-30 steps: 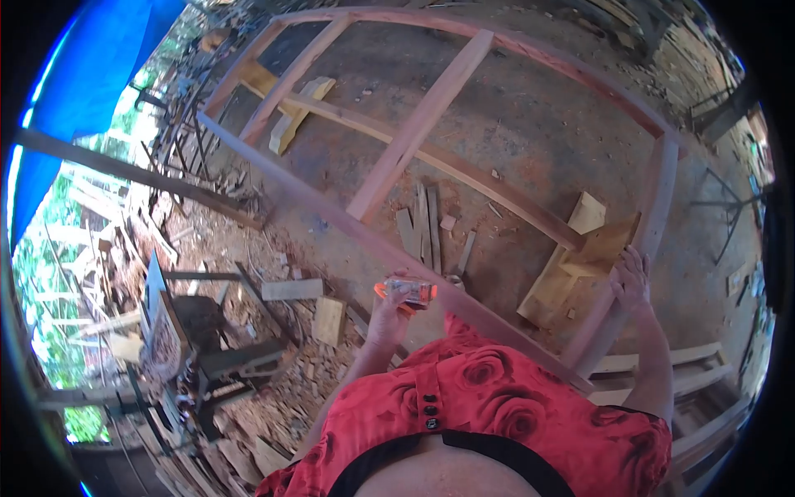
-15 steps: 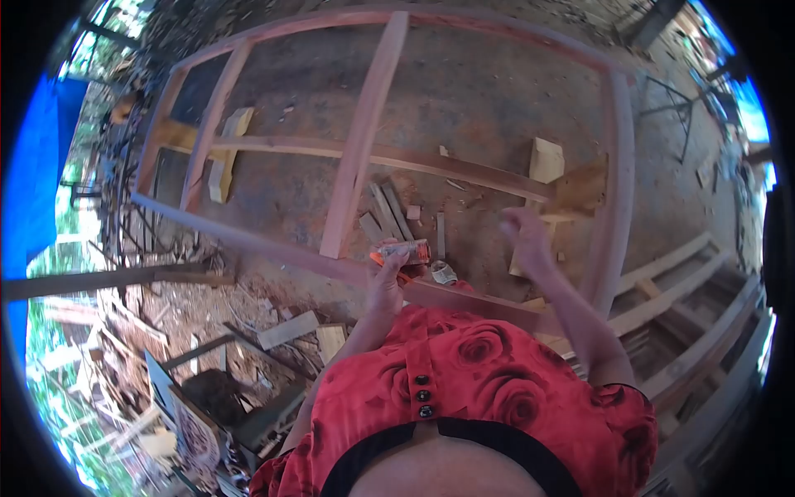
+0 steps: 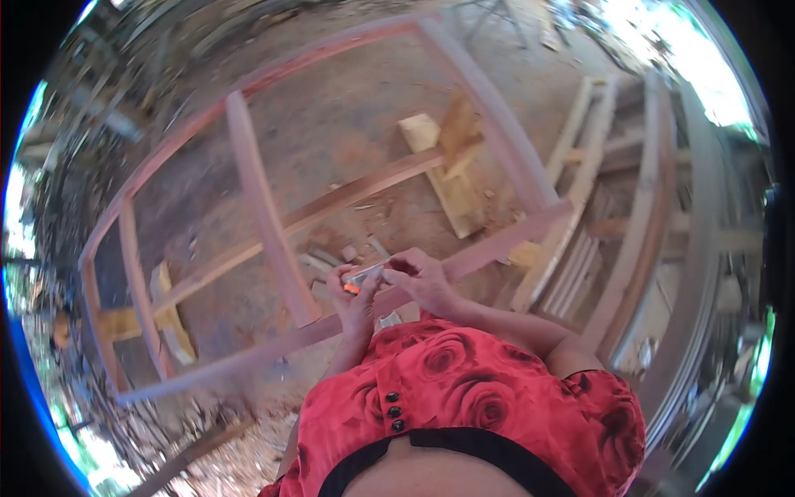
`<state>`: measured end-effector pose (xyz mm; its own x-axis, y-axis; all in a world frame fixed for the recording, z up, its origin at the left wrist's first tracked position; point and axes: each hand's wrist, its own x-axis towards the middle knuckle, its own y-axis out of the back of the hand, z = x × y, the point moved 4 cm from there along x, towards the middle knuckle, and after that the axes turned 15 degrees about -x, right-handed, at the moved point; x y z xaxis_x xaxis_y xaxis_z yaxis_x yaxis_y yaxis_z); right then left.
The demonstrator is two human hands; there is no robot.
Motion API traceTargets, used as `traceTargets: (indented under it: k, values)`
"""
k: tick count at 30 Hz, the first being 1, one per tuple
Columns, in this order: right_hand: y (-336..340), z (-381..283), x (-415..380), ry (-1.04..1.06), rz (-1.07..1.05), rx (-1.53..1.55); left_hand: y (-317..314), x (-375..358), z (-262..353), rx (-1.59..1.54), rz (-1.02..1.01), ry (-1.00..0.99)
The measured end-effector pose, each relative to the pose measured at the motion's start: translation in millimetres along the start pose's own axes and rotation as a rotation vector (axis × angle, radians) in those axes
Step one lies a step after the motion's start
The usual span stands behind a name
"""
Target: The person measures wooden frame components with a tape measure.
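In front of my chest, my left hand [image 3: 356, 290] is wrapped round a small packet [image 3: 364, 277] with an orange part. My right hand [image 3: 416, 277] meets it from the right, its fingers pressed together at the packet's edge; whether they pinch anything is too small to tell. Both hands are above the near rail of a large reddish wooden frame [image 3: 263, 207]. Its crosspieces run away from me, and a longer wooden piece [image 3: 360, 189] passes beneath them.
Yellowish wood blocks [image 3: 451, 195] lie under the frame's right part. Slatted wooden frames [image 3: 642, 207] and long boards stand at the right. Small offcuts [image 3: 319, 261] lie on the ground beyond my hands. Wood scraps and shavings [image 3: 248, 447] cover the ground at the lower left.
The view has turned to the right, bringing more of the slatted frames in. My right hand has come from out over the frame to the packet in my left hand.
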<state>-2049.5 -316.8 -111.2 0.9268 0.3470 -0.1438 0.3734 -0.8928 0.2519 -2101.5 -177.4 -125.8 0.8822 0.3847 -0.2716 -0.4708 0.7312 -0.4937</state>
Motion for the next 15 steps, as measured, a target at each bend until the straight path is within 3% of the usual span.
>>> traceTargets:
  k: [1,3,6,10,12,15]
  values:
    - [-1.5,4.2,-8.8,-0.018,0.059,-0.01,2.3,-2.5,-5.3,-0.009,-0.027,0.006]
    - [-1.8,14.9,-27.9,-0.13,0.15,0.358,-3.5,-11.2,-10.3,0.045,-0.047,-0.014]
    - [10.2,18.4,-50.4,-0.125,0.269,0.301,-4.1,-19.3,-21.0,0.255,-0.156,-0.079]
    - [45.7,20.7,-53.2,-0.167,0.266,0.203,-25.5,-16.6,-30.0,0.261,-0.225,-0.107]
    - [74.1,35.1,-53.5,-0.186,0.427,0.152,-33.8,-20.7,-32.6,0.085,-0.203,0.042]
    - [139.4,80.8,-51.9,-0.148,0.711,0.06,-50.5,-34.0,-23.7,-0.055,-0.167,0.082]
